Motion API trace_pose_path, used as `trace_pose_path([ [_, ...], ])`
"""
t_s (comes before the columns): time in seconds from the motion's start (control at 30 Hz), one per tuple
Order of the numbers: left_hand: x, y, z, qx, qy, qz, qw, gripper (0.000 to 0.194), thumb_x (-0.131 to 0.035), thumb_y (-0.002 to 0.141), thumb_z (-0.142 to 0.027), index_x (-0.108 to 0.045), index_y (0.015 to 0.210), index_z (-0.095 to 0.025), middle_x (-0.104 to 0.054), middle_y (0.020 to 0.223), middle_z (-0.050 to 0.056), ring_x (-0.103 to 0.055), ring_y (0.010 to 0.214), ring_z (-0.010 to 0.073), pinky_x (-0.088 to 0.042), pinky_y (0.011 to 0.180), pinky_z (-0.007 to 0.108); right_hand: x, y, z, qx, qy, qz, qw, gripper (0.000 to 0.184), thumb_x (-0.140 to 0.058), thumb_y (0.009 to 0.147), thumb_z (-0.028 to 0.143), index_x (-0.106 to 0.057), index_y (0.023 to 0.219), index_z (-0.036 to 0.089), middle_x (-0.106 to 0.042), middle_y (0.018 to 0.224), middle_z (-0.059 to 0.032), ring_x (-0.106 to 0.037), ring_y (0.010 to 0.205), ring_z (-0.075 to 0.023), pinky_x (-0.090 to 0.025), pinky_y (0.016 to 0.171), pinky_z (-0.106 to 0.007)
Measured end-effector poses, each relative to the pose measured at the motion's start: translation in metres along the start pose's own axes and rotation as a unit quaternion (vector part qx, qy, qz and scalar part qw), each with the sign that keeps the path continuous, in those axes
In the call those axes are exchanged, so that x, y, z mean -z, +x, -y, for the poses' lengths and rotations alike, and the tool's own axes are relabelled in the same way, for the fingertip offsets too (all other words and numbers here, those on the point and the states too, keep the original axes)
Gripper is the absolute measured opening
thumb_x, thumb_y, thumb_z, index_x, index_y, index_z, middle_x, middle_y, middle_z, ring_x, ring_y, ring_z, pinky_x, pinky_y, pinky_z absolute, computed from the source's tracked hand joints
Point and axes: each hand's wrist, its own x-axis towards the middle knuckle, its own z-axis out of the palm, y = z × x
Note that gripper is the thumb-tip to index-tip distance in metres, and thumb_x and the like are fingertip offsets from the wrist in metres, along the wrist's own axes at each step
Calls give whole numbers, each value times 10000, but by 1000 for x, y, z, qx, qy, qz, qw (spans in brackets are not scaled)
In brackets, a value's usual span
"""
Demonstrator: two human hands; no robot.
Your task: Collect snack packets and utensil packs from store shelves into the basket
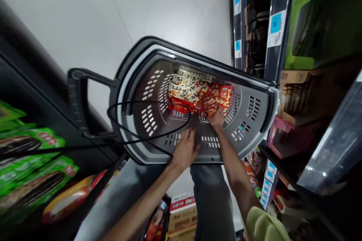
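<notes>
A grey shopping basket [181, 54] with slotted walls stands in front of me, and I look down into it. Several red and cream snack packets [185, 86] lie in a row at its bottom, along the far wall. My right hand [217, 118] reaches inside, its fingers closed on the near edge of a red packet [210, 103] at the right end of the row. My left hand [185, 148] is over the basket's near side, fingers apart and holding nothing. A black cable [147, 101] loops across the basket, left of that hand.
The basket's black handle [76, 101] sticks out left. Shelves with price tags [276, 28] stand close on the right, green bags [34, 169] on the left shelf. Cardboard boxes [183, 218] are below, near my legs. Pale floor tiles [169, 7] stretch beyond.
</notes>
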Motion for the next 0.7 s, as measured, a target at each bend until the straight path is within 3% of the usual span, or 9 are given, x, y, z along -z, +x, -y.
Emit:
trace_pose_path([
  [0.1,1,18,-8,71,-101,-57,991,602,-684,841,-310,-503,1399,-174,-587,1348,150,-555,1305,331,-446,1142,525,25,-34,8,22,51,16,998,871,-820,699,382,-389,1406,113,-619,1316,-198,-608,1191,-349,-502,1003,-488],
  [0.2,0,34,-17,158,-271,-68,947,770,-821,727,-442,-510,1376,-170,-620,1367,158,-609,1269,322,-478,1118,511,47,-91,15,113,158,47,980,891,-797,707,365,-342,1444,153,-662,1254,-144,-657,1122,-306,-548,958,-439],
  [0.3,3,40,-19,216,-399,-80,888,793,-857,682,-481,-534,1339,-178,-693,1293,137,-688,1160,294,-543,1044,479,63,-143,15,201,181,94,958,980,-824,693,394,-322,1507,181,-597,1370,-160,-607,1239,-321,-511,1053,-482],
  [0.37,10,38,-15,240,-417,-110,870,756,-864,672,-488,-569,1298,-186,-737,1210,118,-730,1054,281,-590,962,462,70,-154,9,262,194,158,932,1087,-881,651,442,-313,1548,210,-517,1476,-155,-533,1349,-313,-474,1118,-469],
  [0.47,23,37,-1,246,-427,-112,863,699,-880,660,-482,-618,1233,-179,-775,1087,99,-753,935,263,-622,869,427,76,-120,-3,316,224,198,900,849,-816,780,481,-438,1504,246,-480,1532,-112,-474,1417,-254,-426,1175,-411],
  [0.5,27,38,3,247,-430,-109,861,685,-890,650,-474,-633,1208,-172,-780,1059,95,-755,916,259,-624,859,417,76,-98,-7,306,223,168,910,697,-742,866,455,-483,1472,230,-497,1519,-114,-477,1410,-239,-410,1186,-404],
  [0.53,31,39,7,250,-432,-108,860,665,-898,642,-468,-647,1179,-165,-783,1036,92,-756,901,256,-624,855,413,74,-73,-9,274,215,96,932,599,-680,923,411,-501,1455,203,-533,1480,-124,-484,1395,-233,-393,1194,-407],
  [0.6,35,43,10,260,-435,-103,856,632,-907,634,-465,-669,1132,-157,-786,1007,88,-758,877,257,-623,848,417,69,-21,-10,226,137,-17,964,671,-676,929,347,-423,1521,161,-467,1540,-154,-417,1439,-253,-321,1235,-433],
  [0.7,34,47,11,273,-428,-63,859,588,-900,651,-477,-698,1100,-157,-791,1006,93,-761,879,274,-619,857,432,56,37,-3,202,-1,-43,978,829,-737,866,264,-327,1572,120,-344,1624,-187,-332,1478,-293,-294,1233,-453],
])
